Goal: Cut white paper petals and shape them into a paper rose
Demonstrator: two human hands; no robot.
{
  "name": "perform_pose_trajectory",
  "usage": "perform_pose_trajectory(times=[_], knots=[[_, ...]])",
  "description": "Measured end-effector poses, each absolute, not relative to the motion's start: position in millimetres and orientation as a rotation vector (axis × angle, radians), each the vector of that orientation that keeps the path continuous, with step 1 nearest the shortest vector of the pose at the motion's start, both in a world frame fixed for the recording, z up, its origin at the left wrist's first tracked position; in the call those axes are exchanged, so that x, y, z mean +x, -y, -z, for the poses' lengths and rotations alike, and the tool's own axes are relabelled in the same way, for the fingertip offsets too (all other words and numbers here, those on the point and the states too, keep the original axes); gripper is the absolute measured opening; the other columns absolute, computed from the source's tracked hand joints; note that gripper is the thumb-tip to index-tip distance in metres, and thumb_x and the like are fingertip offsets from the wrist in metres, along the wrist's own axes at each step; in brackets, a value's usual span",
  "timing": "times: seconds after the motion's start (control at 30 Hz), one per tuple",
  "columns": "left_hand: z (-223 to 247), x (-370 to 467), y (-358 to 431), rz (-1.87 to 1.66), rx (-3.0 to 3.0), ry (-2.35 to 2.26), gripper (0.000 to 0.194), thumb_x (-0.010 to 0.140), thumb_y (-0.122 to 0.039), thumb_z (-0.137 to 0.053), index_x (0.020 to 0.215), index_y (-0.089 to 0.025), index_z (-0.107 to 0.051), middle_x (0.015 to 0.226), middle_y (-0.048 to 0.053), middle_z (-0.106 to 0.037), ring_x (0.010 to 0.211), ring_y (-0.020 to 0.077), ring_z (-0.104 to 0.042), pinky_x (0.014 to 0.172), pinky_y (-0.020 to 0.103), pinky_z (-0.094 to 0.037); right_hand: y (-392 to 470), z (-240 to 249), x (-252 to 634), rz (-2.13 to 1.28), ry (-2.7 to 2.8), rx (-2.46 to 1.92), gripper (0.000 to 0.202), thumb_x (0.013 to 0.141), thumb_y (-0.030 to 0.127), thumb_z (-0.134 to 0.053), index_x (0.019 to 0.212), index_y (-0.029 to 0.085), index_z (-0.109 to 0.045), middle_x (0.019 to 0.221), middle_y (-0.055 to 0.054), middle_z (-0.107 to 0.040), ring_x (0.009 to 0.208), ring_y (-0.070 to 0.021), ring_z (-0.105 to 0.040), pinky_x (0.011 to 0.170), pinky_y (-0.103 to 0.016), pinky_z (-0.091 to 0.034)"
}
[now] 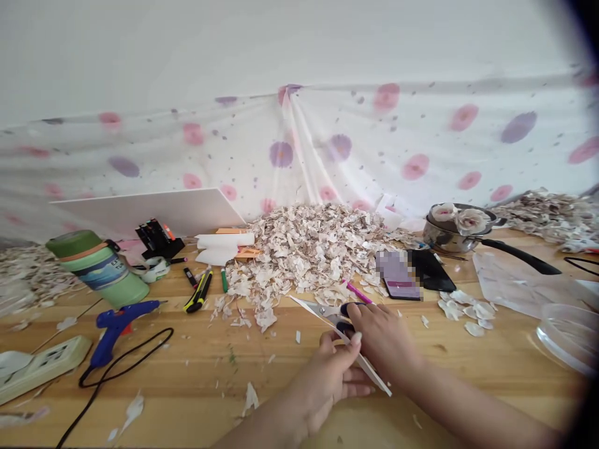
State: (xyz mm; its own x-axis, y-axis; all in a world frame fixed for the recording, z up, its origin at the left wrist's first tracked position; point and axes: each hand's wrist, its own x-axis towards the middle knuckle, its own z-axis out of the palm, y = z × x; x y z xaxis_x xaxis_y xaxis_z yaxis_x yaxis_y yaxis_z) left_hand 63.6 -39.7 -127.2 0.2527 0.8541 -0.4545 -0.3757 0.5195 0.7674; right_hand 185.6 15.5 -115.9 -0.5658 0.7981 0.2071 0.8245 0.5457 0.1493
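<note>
Head view, looking down at a wooden desk (pixel 196 374) strewn with scraps. Near the front edge, right of middle: left hand (pixel 327 377) pinching a thin white sheet (pixel 374 374), thumb on top, fingers curled under. Right hand (pixel 384 340) closed through the dark loops of a pair of scissors (pixel 334 313), blades parted a little around the sheet's far end. Just behind, a pink pen (pixel 358 292) and a large heap of cut pale flakes (pixel 309 249) reaching toward the back edge.

Risks, as a judgement:
- Left thumb close beside the cutting line; a slip of the blades likely to nick it.
- Sheet held at one end only, tilted and unsupported; likely to bend or twist, pulling the cut off line.
- Phone (pixel 397 274) lying just beyond the right hand; easily knocked by a sweeping wrist.
- Blue glue gun (pixel 116 324) at the left, black cord (pixel 126 368) looping toward the front edge; prone to snagging on a forearm. Whether hot, cannot tell.
- Utility knife (pixel 199 292) near the heap, blade state unclear.
- Steel pan (pixel 449 234) with paper roses toward the back right, handle (pixel 519 255) pointing right; easy to catch with an elbow.
</note>
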Motion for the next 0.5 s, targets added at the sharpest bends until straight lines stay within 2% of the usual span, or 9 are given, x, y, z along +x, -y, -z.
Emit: perform_pose_trajectory(times=[0.07,0.1,0.23,0.37,0.5], knots=[[129,64,42,-0.969,0.541,-1.044,0.014,0.095,-0.03,-0.047,0.101,-0.017,-0.044,0.095,0.008,-0.069,0.071,0.0149,-0.07,0.073,0.03,-0.051,-18,116,183,0.383,2.685,-1.372,0.005,0.085,0.013,-0.059,0.087,0.016,-0.061,0.079,-0.009,-0.073,0.075,-0.0241,-0.07,0.064,-0.029,-0.041],[132,64,42,-1.004,0.532,-1.075,0.011,0.097,-0.024,-0.041,0.102,-0.016,-0.046,0.096,0.009,-0.069,0.072,0.0145,-0.07,0.074,0.03,-0.051,-20,116,182,0.39,2.69,-1.37,0.005,0.085,0.013,-0.058,0.087,0.016,-0.062,0.08,-0.01,-0.073,0.076,-0.0245,-0.07,0.064,-0.029,-0.041],[145,54,50,-1.081,0.54,-1.095,0.018,0.097,-0.02,-0.037,0.104,-0.011,-0.052,0.089,0.012,-0.072,0.074,0.0183,-0.071,0.073,0.031,-0.052,-29,106,188,0.401,2.675,-1.408,0.006,0.087,0.017,-0.059,0.091,0.014,-0.063,0.081,-0.012,-0.074,0.079,-0.0256,-0.07,0.065,-0.029,-0.04],[156,35,66,-1.122,0.478,-0.993,0.019,0.09,-0.023,-0.054,0.1,-0.01,-0.063,0.098,0.014,-0.072,0.081,0.0205,-0.07,0.075,0.032,-0.053,-43,99,211,0.393,2.559,-1.567,0.014,0.09,0.026,-0.057,0.093,0.014,-0.063,0.083,-0.014,-0.074,0.081,-0.0286,-0.07,0.062,-0.029,-0.038],[161,14,82,-1.124,0.469,-0.898,0.031,0.072,-0.029,-0.078,0.096,-0.011,-0.072,0.098,0.012,-0.071,0.089,0.0206,-0.066,0.079,0.033,-0.053,-49,104,242,0.327,2.396,-1.784,0.022,0.09,0.034,-0.051,0.087,0.017,-0.063,0.075,-0.013,-0.073,0.069,-0.0283,-0.069,0.05,-0.028,-0.032]])
